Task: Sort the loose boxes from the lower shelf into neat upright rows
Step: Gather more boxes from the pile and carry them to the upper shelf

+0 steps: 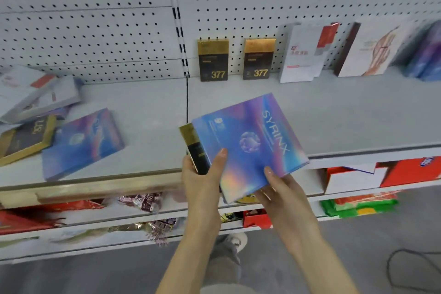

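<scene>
A shiny blue-purple box marked SYRINX hangs tilted above the shelf's front edge. My right hand grips its lower right corner. My left hand holds its left edge with the thumb on its face, together with a black-and-gold box behind it. Another blue-purple box lies flat on the white shelf at the left, next to a flat black-and-gold box and toppled white boxes. Two black-and-gold "377" boxes stand upright against the pegboard.
To the right stand an upright white-and-red box, a white box with a brown side and blue-purple boxes. Lower shelves hold red packs, green packs and wrapped sweets. A black cable lies on the grey floor.
</scene>
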